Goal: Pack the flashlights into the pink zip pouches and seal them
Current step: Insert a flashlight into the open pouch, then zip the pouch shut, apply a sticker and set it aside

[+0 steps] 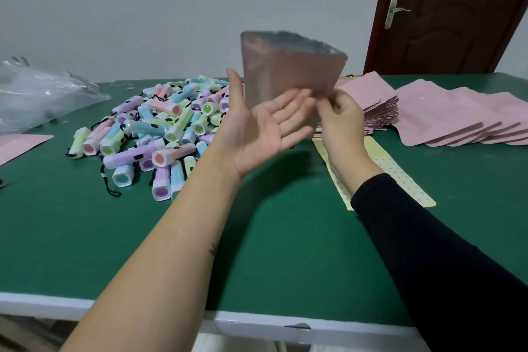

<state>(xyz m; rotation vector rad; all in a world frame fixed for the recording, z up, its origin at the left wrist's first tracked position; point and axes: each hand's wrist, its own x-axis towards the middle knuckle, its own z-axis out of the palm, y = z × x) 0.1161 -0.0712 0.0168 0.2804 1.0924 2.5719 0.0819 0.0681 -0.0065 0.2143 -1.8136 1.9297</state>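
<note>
Right hand (340,120) pinches the lower edge of one pink pouch (288,71), held up at frame centre, long axis roughly vertical, top tipped a bit left. Left hand (257,128) is flat and spread, palm up, fingertips at the pouch's lower edge (contact unclear in the blur), holding nothing. Flashlight pile (160,128) sits on the green table (257,251) left of centre, just beside the left hand, so that hand is the nearer one for a pick. Long axes in the pile point every way. Pouch reads grey-pink; can't tell if the zip is open. Spare pouches (443,114) fanned at right.
</note>
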